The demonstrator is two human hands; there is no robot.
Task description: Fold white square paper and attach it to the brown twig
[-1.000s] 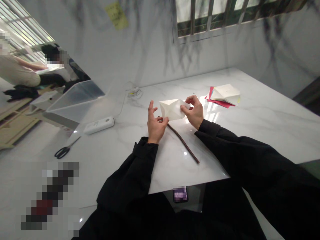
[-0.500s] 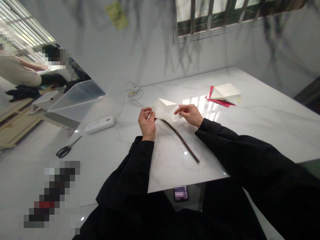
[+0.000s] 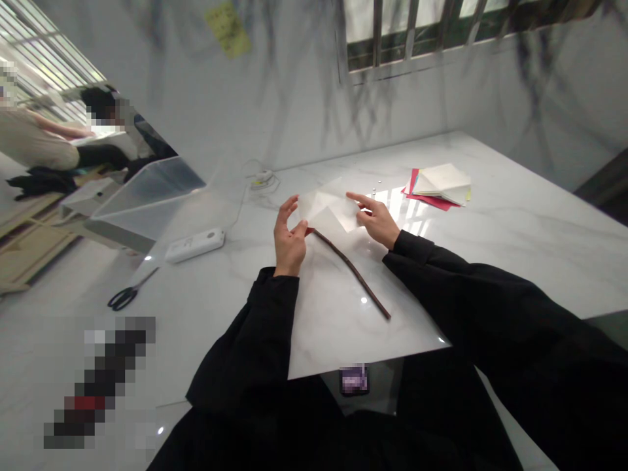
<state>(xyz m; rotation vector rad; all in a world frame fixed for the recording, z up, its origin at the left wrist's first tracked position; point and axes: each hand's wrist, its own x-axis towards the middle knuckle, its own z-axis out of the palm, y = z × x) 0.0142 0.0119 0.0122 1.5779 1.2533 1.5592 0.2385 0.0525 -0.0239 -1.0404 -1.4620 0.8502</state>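
Note:
Between my two hands is a thin white sheet of paper (image 3: 333,208) with folded, overlapping corners. My left hand (image 3: 290,242) grips its left edge, thumb in front and fingers curved behind. At the right edge, my right hand (image 3: 379,221) has the paper by thumb and fingers, its index finger stretched along the top. A thin brown stick (image 3: 354,271) lies slanted on the white table (image 3: 338,340), its upper end by my left thumb. A small red piece (image 3: 309,231) shows at that end, partly hidden by the thumb.
A stack of coloured paper (image 3: 439,186) lies at the back right. To the left are scissors (image 3: 122,298), a white power strip (image 3: 196,244) and a clear plastic bin (image 3: 147,193). Small shiny bits (image 3: 374,191) lie behind my right hand. Two people sit at far left.
The paper's raised corner has come down, and the sheet now looks flatter with overlapping layers. My right index finger has straightened and moved up; my left fingers have opened out slightly.

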